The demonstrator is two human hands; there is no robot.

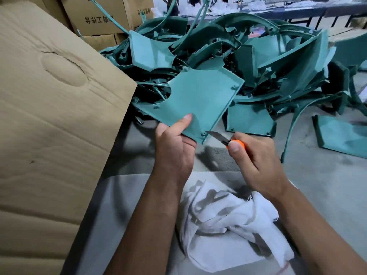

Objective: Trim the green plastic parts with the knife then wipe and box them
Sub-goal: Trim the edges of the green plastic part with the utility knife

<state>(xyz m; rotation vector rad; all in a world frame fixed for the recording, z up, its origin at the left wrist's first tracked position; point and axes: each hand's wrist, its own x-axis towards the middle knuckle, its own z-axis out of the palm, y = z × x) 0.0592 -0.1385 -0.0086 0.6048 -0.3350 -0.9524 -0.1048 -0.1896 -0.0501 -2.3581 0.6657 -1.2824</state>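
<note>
A crumpled white cotton cloth (228, 225) lies nearest, on a grey sheet between the person's forearms. Beyond the cloth, the left hand (174, 147) pinches the near edge of a flat teal-green plastic panel with a curved cut-out (198, 102), thumb on top, holding it tilted in the air. Right of the panel's lowest corner, the right hand (256, 157) grips an orange-handled utility knife (222, 138), blade tip just beside that corner. Left of the panel stands a tall brown cardboard box wall (51, 116). Behind the panel spreads a heap of teal-green plastic parts (248, 56); bare grey floor (317, 175) opens to its right.
</note>
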